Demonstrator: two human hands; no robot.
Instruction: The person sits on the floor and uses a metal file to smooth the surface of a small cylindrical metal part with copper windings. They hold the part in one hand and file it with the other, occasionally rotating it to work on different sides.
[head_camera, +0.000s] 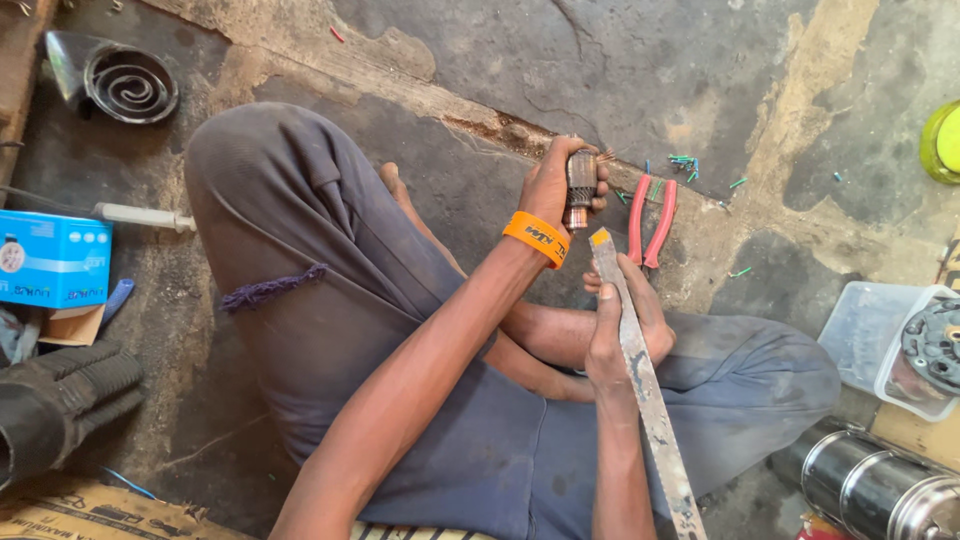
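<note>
The person sits cross-legged on the floor (650, 60). The left hand (552, 185), an orange wristband (535, 238) on its wrist, is closed around a small ribbed armature (580, 188), held upright above the knees. The right hand (622, 325) grips a long flat file (640, 375), whose orange-tipped end points up just below the armature, not quite touching. Red-handled pliers (650, 218) lie on the floor just beyond, with green wire scraps (684, 162) near them.
</note>
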